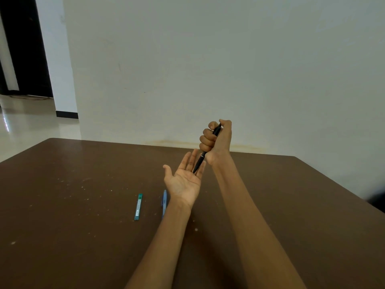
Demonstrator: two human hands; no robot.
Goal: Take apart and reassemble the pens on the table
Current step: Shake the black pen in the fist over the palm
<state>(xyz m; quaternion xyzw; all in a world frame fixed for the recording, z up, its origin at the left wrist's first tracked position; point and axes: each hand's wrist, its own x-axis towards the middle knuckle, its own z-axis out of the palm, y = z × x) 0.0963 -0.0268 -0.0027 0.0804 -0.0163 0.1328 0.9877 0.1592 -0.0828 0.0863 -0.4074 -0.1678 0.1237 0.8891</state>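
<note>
A black pen [206, 150] is held in the right hand [216, 140], up above the brown table [62, 205]. The right hand is closed in a fist around the top half of the pen, with the thumb pressed on the pen's top end. The pen is tilted, and its tip points down and to the left. A thin light ring can be seen around the pen's middle, just under the fist.

The left hand [184, 180] is held flat and open, with the palm turned up and the fingers spread a little. Nothing is gripped in it. The pen's tip is seen right at the base of the left fingers; it cannot be told if the tip is touching the skin or just over it.

Two more things are lying on the table, nearer the front edge than the far edge and about midway between the left and right edges. A green pen [138, 207] is laid flat, well apart from the hands, with its length running from front to back. A blue pen [164, 202] is laid just to the right of it, and part of it is hidden behind the left wrist. Small pale specks are scattered over the table top. A plain wall [208, 59] is seen behind the far edge.
</note>
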